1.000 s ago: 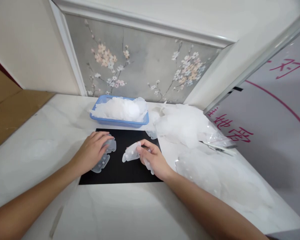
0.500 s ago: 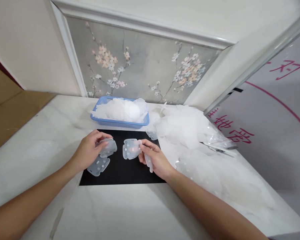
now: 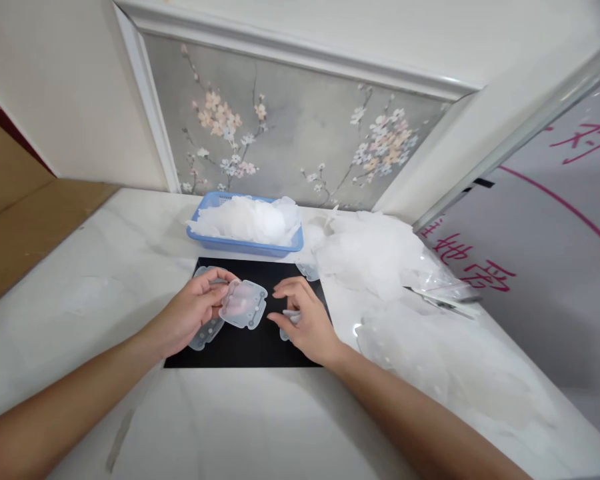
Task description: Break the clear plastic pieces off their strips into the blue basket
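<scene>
My left hand (image 3: 200,307) pinches a frosted, see-through plastic piece (image 3: 245,305) with rounded corners and notched edges, holding it tilted above the black mat (image 3: 253,350). Under and behind that hand, more such pieces (image 3: 206,335) lie on the mat, partly covered by the fingers. To the right, my right hand (image 3: 307,320) has its thumb and index finger parted, while another frosted piece (image 3: 287,323) is tucked in against its other fingers. Most of this piece is hidden by the hand.
Behind the mat stands a blue plastic basket (image 3: 245,247) heaped with white translucent pieces. A large pile (image 3: 370,250) of similar pieces spreads over the marble-patterned table (image 3: 220,420) on the right. Scissors or a similar metal tool (image 3: 443,303) lie by a clear bag. A whiteboard (image 3: 545,267) borders the right side.
The frosted piece between my right thumb and index finger is now in my left hand. My right thumb and index finger have parted. The view has shifted slightly.
</scene>
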`<state>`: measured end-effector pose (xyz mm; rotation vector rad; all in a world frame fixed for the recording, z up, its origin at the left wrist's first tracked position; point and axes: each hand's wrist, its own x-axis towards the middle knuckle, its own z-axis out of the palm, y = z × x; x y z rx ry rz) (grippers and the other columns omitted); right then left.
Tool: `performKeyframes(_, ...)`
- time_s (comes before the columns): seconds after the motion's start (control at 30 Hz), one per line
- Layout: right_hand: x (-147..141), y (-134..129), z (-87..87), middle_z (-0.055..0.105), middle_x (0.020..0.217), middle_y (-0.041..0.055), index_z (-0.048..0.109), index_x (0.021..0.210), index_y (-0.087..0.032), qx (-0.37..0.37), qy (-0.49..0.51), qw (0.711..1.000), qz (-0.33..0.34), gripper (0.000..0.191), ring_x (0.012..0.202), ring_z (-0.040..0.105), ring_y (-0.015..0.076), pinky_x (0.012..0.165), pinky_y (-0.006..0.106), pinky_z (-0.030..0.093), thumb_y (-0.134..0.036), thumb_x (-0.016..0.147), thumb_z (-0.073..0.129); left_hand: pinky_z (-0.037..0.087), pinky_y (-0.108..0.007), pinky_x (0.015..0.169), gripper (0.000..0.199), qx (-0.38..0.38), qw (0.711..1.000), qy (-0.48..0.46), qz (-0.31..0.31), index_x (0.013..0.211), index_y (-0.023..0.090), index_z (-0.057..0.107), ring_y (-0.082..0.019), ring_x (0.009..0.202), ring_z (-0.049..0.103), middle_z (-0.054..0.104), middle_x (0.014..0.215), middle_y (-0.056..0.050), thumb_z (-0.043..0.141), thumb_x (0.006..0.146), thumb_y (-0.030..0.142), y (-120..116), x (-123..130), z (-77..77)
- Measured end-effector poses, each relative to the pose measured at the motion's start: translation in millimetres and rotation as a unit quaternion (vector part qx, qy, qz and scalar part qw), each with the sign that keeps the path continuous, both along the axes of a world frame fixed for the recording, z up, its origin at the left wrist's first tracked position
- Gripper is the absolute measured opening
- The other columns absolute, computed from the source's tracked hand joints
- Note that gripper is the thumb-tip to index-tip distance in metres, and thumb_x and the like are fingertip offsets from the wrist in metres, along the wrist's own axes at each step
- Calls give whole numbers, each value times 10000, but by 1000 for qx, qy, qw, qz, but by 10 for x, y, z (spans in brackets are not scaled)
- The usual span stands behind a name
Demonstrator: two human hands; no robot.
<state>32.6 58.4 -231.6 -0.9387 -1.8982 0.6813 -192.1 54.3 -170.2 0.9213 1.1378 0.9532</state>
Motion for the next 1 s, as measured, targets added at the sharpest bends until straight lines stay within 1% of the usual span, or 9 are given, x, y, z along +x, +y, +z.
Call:
performKeyframes(0.07, -14, -30, -14, 557, 1335, 101, 540, 1226, -300, 27, -31, 999, 16, 349, 704, 579, 142, 569, 303, 528, -219, 902, 643, 548, -240, 630, 291, -1, 1000, -7, -2, 875, 206, 646, -134, 664, 654, 693, 755, 3, 822, 712, 371, -3, 8, 2)
performKeyframes(0.17, -27, -66, -8, 471, 1490, 119, 472, 1361, -339, 50, -65, 996, 33, 475, 776, 628, 164, 536, 293, 535, -215, 929, 627, 557, -247, 623, 287, 5, 1000, -6, -10, 882, 215, 650, -135, 659, 665, 684, 763, 13, 822, 717, 373, -9, 13, 3)
performKeyframes(0.3, -25, -69, -10, 448, 1523, 121, 411, 1422, -354, 48, -53, 997, 34, 551, 774, 632, 160, 512, 283, 519, -221, 935, 631, 569, -256, 626, 286, 14, 1000, 4, -19, 891, 222, 657, -138, 673, 671, 690, 792, 8, 817, 728, 395, -13, 13, 5)
performKeyframes(0.4, -11, -52, -25, 429, 1539, 124, 376, 1443, -361, 26, -28, 999, 21, 611, 694, 587, 130, 520, 292, 517, -216, 916, 650, 578, -269, 638, 294, 8, 1000, 0, -15, 881, 218, 653, -146, 685, 679, 708, 805, -2, 826, 715, 388, -14, 21, 16)
performKeyframes(0.57, -2, -44, -35, 416, 1548, 125, 391, 1434, -371, 0, -17, 1000, 12, 639, 610, 520, 105, 549, 324, 523, -214, 888, 683, 578, -283, 664, 268, 2, 1000, 1, -18, 891, 222, 641, -151, 687, 690, 704, 785, 0, 792, 743, 388, -22, 30, 36)
performKeyframes(0.67, -11, -45, -37, 418, 1546, 126, 400, 1438, -369, 5, -21, 1000, 17, 629, 697, 590, 138, 544, 319, 523, -220, 892, 677, 592, -324, 697, 287, 6, 1000, 18, -24, 907, 230, 633, -179, 719, 707, 711, 813, -12, 776, 742, 416, -27, 27, 36)
performKeyframes(0.8, -16, -48, -8, 457, 1527, 130, 476, 1405, -339, 29, -33, 999, 25, 530, 986, 665, 237, 544, 304, 535, -254, 914, 657, 603, -354, 740, 323, 15, 999, 27, -33, 905, 239, 636, -194, 744, 717, 709, 804, -10, 782, 731, 468, -35, 31, 25)
performKeyframes(0.9, -23, -65, 42, 561, 1448, 113, 658, 1169, -296, 26, -24, 997, 66, 233, 1068, 674, 262, 599, 320, 562, -254, 950, 591, 597, -352, 749, 311, 20, 999, 27, -43, 914, 246, 638, -192, 741, 721, 709, 790, -3, 769, 753, 477, -37, 26, 0)
performKeyframes(1.0, -50, -84, 86, 733, 1161, 96, 675, 929, -259, -77, 44, 992, 93, 126, 919, 713, 235, 648, 340, 567, -317, 967, 570, 573, -390, 847, 261, 58, 994, 77, -57, 950, 254, 632, -220, 863, 738, 755, 897, -39, 681, 832, 482, -3, -30, -55)
